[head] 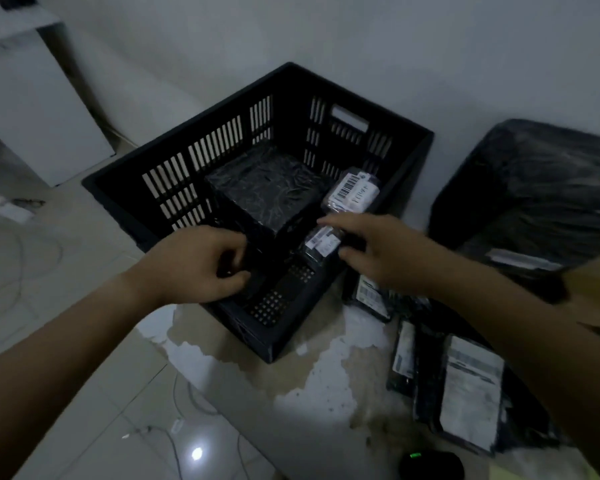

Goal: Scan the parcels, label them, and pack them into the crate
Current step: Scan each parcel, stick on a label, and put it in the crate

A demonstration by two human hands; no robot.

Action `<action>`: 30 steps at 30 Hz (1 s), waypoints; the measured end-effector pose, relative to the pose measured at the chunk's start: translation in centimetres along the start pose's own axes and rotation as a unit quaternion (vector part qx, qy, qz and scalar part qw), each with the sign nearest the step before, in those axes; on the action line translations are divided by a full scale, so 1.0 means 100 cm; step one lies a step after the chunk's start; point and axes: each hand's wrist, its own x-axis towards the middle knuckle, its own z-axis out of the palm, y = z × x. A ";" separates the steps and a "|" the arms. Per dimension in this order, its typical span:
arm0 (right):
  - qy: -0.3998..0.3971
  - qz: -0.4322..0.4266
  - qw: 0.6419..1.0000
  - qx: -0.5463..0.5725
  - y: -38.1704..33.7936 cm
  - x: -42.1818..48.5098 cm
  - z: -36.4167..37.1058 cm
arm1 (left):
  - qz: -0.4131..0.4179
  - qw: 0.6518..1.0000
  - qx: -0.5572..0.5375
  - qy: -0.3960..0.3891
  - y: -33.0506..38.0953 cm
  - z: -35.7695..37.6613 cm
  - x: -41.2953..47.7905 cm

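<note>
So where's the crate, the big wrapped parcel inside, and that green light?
crate (361, 100), head view, far rim
big wrapped parcel (267, 188), head view, shiny top face
green light (415, 455), head view, the glow itself

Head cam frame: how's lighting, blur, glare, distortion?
Head view: dim, bluish; black slatted plastic crate and black film-wrapped parcel inside lose detail; right hand and the big black wrapped bundle at right are motion-smeared; glare spot on glossy floor tile; wide-angle stretch at edges.

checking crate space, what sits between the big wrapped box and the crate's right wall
In the head view, a barcode-labelled parcel lies in that gap, between the wrapped box and the crate wall.
</note>
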 end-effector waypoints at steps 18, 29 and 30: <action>0.144 0.376 0.857 0.321 0.112 -0.343 0.159 | -0.095 0.922 -0.337 -0.167 0.269 0.231 0.051; -0.013 0.448 0.836 0.316 0.116 -0.318 0.272 | -0.286 0.877 -0.327 -0.207 0.255 0.314 0.050; -0.014 0.445 0.840 0.308 0.115 -0.313 0.278 | -0.283 0.878 -0.322 -0.214 0.256 0.313 0.049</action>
